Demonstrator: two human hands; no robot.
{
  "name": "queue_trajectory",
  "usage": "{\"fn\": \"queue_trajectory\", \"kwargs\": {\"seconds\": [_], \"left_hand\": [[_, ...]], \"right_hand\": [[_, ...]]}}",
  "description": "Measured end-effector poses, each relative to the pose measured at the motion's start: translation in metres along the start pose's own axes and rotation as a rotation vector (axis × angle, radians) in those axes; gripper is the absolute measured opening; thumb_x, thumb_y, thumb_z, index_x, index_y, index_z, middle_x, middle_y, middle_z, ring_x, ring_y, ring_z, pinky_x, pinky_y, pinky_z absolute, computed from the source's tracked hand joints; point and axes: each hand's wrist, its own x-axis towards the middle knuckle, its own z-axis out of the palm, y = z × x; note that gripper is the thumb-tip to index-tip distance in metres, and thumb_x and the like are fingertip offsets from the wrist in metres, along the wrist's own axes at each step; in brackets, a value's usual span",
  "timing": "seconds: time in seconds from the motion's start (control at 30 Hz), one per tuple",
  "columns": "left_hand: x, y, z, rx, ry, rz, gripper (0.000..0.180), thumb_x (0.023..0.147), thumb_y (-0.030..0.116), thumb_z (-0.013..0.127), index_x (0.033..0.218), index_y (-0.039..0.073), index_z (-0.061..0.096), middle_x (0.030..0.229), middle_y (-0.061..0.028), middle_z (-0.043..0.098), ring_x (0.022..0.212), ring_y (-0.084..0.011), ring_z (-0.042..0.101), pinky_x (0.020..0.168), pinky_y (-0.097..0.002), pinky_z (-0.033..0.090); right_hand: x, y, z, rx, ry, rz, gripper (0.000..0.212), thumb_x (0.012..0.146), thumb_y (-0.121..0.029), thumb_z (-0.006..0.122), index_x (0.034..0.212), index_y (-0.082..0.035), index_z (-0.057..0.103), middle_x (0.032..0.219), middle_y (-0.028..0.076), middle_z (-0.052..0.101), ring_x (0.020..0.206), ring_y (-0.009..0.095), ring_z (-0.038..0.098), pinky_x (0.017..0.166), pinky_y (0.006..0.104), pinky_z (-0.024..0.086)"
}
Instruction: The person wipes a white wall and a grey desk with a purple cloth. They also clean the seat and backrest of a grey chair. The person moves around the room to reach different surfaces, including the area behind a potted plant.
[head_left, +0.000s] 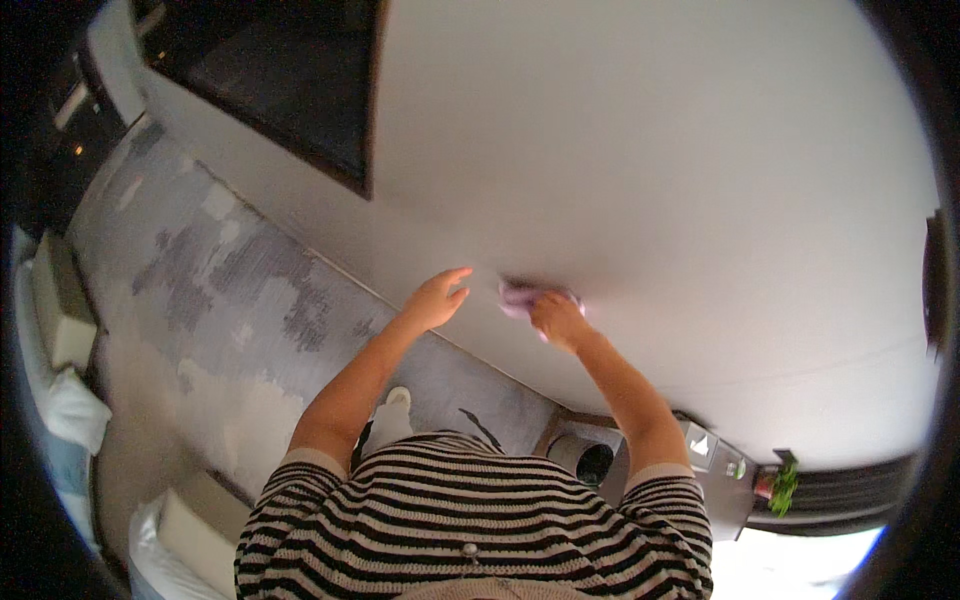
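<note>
My right hand [558,318] grips a light purple cloth [520,297] and presses it against the pale wall [640,180] in front of me. The cloth is bunched under the fingers, and its edges stick out to both sides of the hand. To the left, my left hand [438,299] is held up close to the wall with its fingers apart and nothing in them. Whether its fingertips touch the wall, I cannot tell.
A dark framed panel [290,90] is on the wall at the upper left. Grey patterned carpet [230,270] runs along the wall's foot. Beds with white bedding [80,410] stand at the left. A dark cabinet [725,490] and a green potted plant [783,485] are at the lower right.
</note>
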Motion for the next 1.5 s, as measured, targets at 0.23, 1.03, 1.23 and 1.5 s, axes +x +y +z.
{"fn": "queue_trajectory", "kwargs": {"seconds": [0.23,1.03,1.23,1.5], "left_hand": [[-0.006,0.043,0.098,-0.895,-0.554,-0.337,0.055,0.090,0.038,0.057,0.135,0.010,0.044,0.135,-0.0104,0.049,0.125,-0.0286,0.046,0.102,-0.0425,0.040],[0.149,0.254,0.107,1.286,1.353,0.996,0.040,0.095,0.020,0.050,0.132,0.006,0.045,0.135,-0.0152,0.046,0.118,-0.0286,0.050,0.101,-0.0430,0.040],[0.083,0.163,0.286,0.054,0.026,1.164,0.047,0.098,0.026,0.041,0.139,0.005,0.033,0.139,-0.0135,0.041,0.119,-0.0289,0.050,0.096,-0.0412,0.046],[-0.072,0.187,0.523,-0.012,-0.856,1.129,0.040,0.082,0.003,0.056,0.122,0.003,0.056,0.126,-0.0116,0.055,0.118,-0.0308,0.048,0.100,-0.0396,0.035]], "right_hand": [[-0.090,-0.070,-0.001,1.052,0.915,0.492,0.047,0.067,0.007,0.059,0.110,-0.011,0.063,0.117,0.011,0.060,0.109,0.032,0.055,0.099,0.0430,0.037],[-0.369,-0.321,0.152,0.813,0.991,1.723,0.015,0.080,-0.002,0.055,0.092,-0.005,0.063,0.107,0.011,0.063,0.095,0.033,0.058,0.082,0.0408,0.048],[-0.356,-0.350,0.140,0.740,1.067,1.868,0.016,0.078,-0.002,0.055,0.093,-0.004,0.063,0.102,0.011,0.064,0.094,0.032,0.059,0.080,0.0405,0.048],[-0.328,-0.456,0.110,0.701,0.884,2.333,0.014,0.080,-0.002,0.055,0.089,-0.008,0.065,0.086,0.012,0.063,0.082,0.033,0.061,0.071,0.0415,0.050]]}}
